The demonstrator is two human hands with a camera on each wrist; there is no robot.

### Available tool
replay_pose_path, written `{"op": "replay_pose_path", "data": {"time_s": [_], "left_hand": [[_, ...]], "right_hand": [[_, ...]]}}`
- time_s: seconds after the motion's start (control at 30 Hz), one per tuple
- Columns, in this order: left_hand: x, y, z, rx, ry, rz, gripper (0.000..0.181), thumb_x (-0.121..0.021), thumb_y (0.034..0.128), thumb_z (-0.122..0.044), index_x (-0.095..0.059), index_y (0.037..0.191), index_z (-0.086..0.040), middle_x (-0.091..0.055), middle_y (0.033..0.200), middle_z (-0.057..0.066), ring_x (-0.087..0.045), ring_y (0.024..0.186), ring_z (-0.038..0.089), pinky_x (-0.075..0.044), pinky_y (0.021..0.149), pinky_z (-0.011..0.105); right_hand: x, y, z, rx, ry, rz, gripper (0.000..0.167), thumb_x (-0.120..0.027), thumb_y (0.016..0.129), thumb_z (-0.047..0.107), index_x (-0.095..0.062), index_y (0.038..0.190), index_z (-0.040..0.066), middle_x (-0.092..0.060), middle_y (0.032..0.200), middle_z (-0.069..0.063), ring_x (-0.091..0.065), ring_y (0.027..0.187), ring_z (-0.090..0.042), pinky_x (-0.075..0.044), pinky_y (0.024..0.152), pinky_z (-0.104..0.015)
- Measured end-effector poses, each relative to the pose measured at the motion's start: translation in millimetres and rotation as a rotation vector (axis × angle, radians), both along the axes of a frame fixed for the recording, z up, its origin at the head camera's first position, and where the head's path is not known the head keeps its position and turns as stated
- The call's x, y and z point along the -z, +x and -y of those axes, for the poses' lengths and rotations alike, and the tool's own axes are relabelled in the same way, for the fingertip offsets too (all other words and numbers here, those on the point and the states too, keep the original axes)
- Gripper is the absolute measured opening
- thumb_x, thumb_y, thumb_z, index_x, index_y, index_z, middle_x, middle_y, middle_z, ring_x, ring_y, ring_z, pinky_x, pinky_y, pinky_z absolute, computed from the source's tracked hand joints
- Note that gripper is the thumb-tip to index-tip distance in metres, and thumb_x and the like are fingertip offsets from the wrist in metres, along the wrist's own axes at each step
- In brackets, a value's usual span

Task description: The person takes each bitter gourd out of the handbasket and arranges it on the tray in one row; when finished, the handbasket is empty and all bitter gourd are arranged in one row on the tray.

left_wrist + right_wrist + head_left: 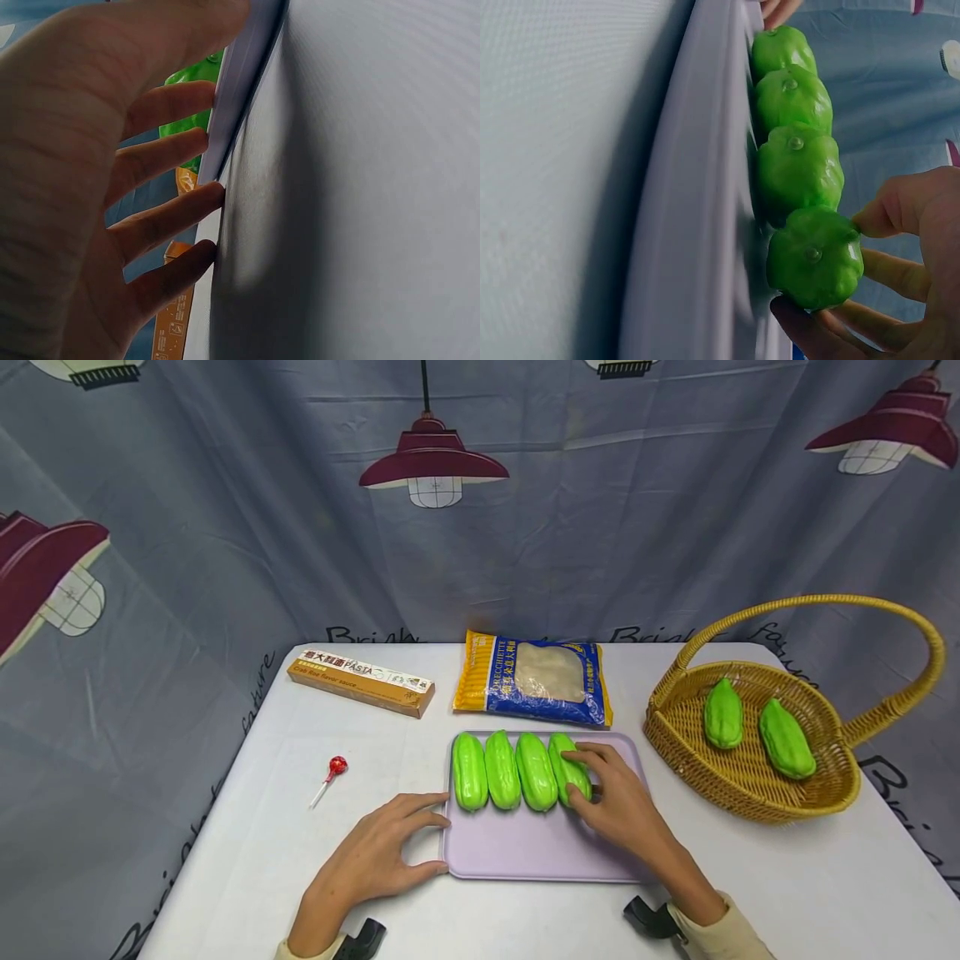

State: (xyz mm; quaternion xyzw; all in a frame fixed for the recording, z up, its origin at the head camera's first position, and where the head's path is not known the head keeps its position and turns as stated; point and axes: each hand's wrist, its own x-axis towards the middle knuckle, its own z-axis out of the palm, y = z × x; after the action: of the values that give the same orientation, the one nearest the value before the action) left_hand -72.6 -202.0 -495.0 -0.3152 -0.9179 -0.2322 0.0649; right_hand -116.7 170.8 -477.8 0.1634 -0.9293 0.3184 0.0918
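Several bright green ridged vegetables stand side by side in the upper part of a pale purple tray (525, 852). My right hand (618, 797) grips the rightmost vegetable (566, 768) between thumb and fingers; the right wrist view shows this vegetable (815, 259) against its neighbour (799, 165), with the hand (907, 277) round its side. At the tray's left edge, my left hand (382, 847) touches the rim with spread, relaxed fingers. In the left wrist view the left hand (112, 150) has its fingertips along the tray's side (232, 90).
A wicker basket (750, 802) with a tall handle holds two green vegetables (723, 714) at the right. Behind the tray lies a blue and yellow pasta bag (536, 681). A pasta box (360, 681) and a red lollipop (337, 766) are at the left.
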Motion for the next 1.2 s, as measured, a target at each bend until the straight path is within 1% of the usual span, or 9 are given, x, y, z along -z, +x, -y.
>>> {"op": "replay_pose_path", "data": {"time_s": [0.13, 0.23, 0.3, 0.6, 0.7, 0.83, 0.93, 1.1, 1.2], "left_hand": [[0.4, 0.0, 0.5, 0.003, -0.001, -0.007, 0.046, -0.091, 0.0834, -0.051, -0.076, 0.121, -0.030, -0.062, 0.153, -0.008, -0.060, 0.137, 0.014, -0.057, 0.107, 0.040], [0.5, 0.2, 0.9, 0.000, -0.004, -0.004, 0.046, -0.091, 0.0834, -0.051, -0.076, 0.122, -0.030, -0.062, 0.153, -0.008, -0.060, 0.137, 0.013, -0.057, 0.108, 0.039], [0.5, 0.5, 1.0, 0.001, -0.004, -0.003, 0.046, -0.091, 0.0832, -0.051, -0.077, 0.122, -0.030, -0.062, 0.153, -0.008, -0.060, 0.137, 0.013, -0.056, 0.108, 0.039], [-0.6, 1.5, 0.7, 0.000, 0.006, 0.005, 0.046, -0.090, 0.0840, -0.052, -0.077, 0.121, -0.030, -0.062, 0.153, -0.008, -0.060, 0.136, 0.013, -0.057, 0.107, 0.039], [-0.6, 1.5, 0.8, 0.000, 0.008, -0.003, 0.045, -0.090, 0.0845, -0.052, -0.077, 0.121, -0.029, -0.062, 0.153, -0.008, -0.061, 0.135, 0.013, -0.057, 0.107, 0.039], [-0.3, 1.4, 0.8, 0.006, 0.012, -0.012, 0.045, -0.090, 0.0845, -0.051, -0.077, 0.120, -0.028, -0.062, 0.152, -0.008, -0.062, 0.134, 0.014, -0.057, 0.106, 0.040], [-1.0, 1.6, 0.7, 0.006, 0.013, -0.002, 0.045, -0.090, 0.0845, -0.051, -0.077, 0.120, -0.028, -0.062, 0.153, -0.008, -0.061, 0.135, 0.015, -0.057, 0.107, 0.041], [-2.6, 2.1, 0.4, -0.014, 0.001, 0.040, 0.045, -0.090, 0.0844, -0.052, -0.077, 0.122, -0.030, -0.060, 0.154, -0.010, -0.060, 0.136, 0.013, -0.056, 0.109, 0.039], [-3.0, 2.2, 0.4, -0.024, -0.010, 0.056, 0.045, -0.090, 0.0844, -0.053, -0.077, 0.122, -0.031, -0.060, 0.154, -0.011, -0.060, 0.137, 0.012, -0.056, 0.109, 0.039]], "right_hand": [[1.3, 0.4, 1, 0.002, 0.003, 0.015, 0.047, -0.080, 0.091, 0.012, -0.070, 0.137, 0.005, -0.061, 0.145, -0.020, -0.059, 0.133, -0.040, -0.059, 0.098, -0.054], [1.0, 0.4, 1, 0.001, 0.002, 0.020, 0.048, -0.080, 0.092, 0.012, -0.069, 0.138, 0.005, -0.061, 0.145, -0.020, -0.059, 0.134, -0.041, -0.056, 0.104, -0.058], [0.8, 0.6, 0, -0.002, 0.004, 0.023, 0.050, -0.081, 0.092, 0.012, -0.068, 0.139, 0.006, -0.061, 0.144, -0.020, -0.059, 0.133, -0.041, -0.055, 0.105, -0.059], [-3.6, 2.1, -2, -0.023, 0.017, 0.043, 0.063, -0.083, 0.095, 0.020, -0.057, 0.150, 0.003, -0.061, 0.145, -0.022, -0.058, 0.136, -0.042, -0.050, 0.110, -0.064], [-8.7, 1.8, -5, -0.023, 0.013, 0.047, 0.064, -0.082, 0.097, 0.021, -0.055, 0.152, 0.003, -0.060, 0.146, -0.023, -0.057, 0.136, -0.043, -0.051, 0.109, -0.065], [-16.7, 0.2, -12, -0.027, -0.012, 0.035, 0.060, -0.079, 0.099, 0.018, -0.055, 0.152, 0.004, -0.058, 0.147, -0.021, -0.061, 0.132, -0.042, -0.062, 0.097, -0.054], [-24.0, -1.4, -19, -0.021, -0.033, 0.014, 0.056, -0.078, 0.100, 0.016, -0.057, 0.150, 0.004, -0.059, 0.145, -0.020, -0.063, 0.129, -0.041, -0.066, 0.087, -0.046], [-36.1, -4.2, -33, 0.029, -0.039, -0.056, 0.050, -0.080, 0.098, 0.012, -0.063, 0.144, 0.005, -0.062, 0.140, -0.020, -0.063, 0.126, -0.042, -0.066, 0.086, -0.049], [-42.7, -5.5, -42, 0.059, -0.044, -0.079, 0.048, -0.080, 0.097, 0.009, -0.064, 0.141, 0.003, -0.062, 0.139, -0.022, -0.063, 0.125, -0.044, -0.066, 0.086, -0.053]]}}
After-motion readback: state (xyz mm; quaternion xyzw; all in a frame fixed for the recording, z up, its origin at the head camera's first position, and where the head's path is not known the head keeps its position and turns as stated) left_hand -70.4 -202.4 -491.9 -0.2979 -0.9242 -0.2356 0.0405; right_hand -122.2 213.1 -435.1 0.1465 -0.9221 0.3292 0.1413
